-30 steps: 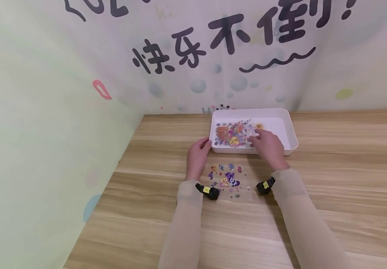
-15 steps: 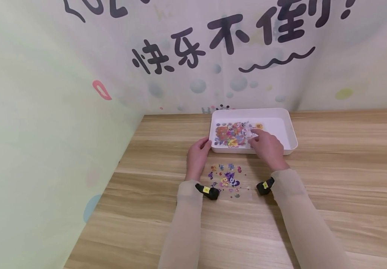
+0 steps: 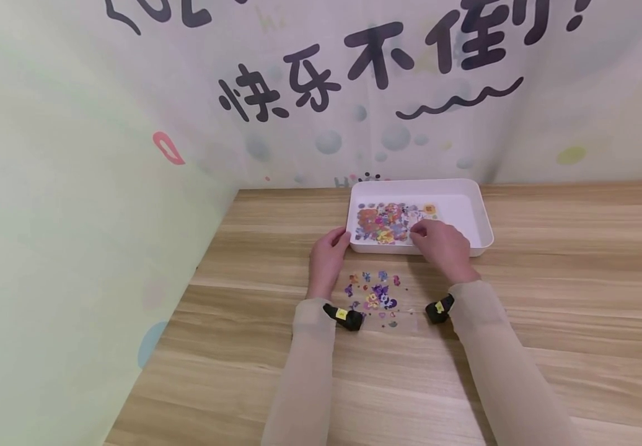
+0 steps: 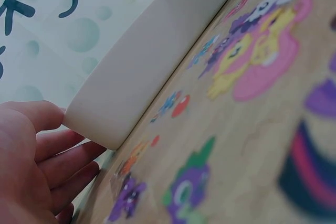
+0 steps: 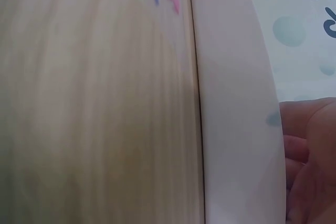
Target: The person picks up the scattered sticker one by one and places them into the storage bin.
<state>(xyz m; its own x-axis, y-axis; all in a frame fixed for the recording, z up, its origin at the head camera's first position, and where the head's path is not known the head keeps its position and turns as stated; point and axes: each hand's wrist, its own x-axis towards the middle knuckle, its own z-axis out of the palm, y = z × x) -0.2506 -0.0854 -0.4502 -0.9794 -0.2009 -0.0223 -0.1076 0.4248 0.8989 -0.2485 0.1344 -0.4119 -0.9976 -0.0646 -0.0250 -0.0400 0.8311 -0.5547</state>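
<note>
A white tray [image 3: 479, 217] stands at the back of the table, with clear sticker sheets [image 3: 383, 224] printed with colourful figures piled in its left and middle part. My left hand [image 3: 328, 255] grips the tray's front left corner; in the left wrist view the thumb is at the rim and the fingers lie along the outer wall. Reaching over the front wall, my right hand [image 3: 445, 244] pinches at the right part of the pile of sheets, its fingertips close together. Another clear sticker sheet [image 3: 379, 298] with pony figures lies flat on the table between my forearms.
The wooden table [image 3: 232, 347] extends to both sides and toward me. Behind it hangs a printed cloth [image 3: 299, 142] with large dark characters, close to the tray's back. A pale wall [image 3: 64, 248] borders the table on the left.
My right hand has drawn slightly down and toward me within the tray, and the sheet portion under its fingers looks flatter. The left hand and the tray stay in place.
</note>
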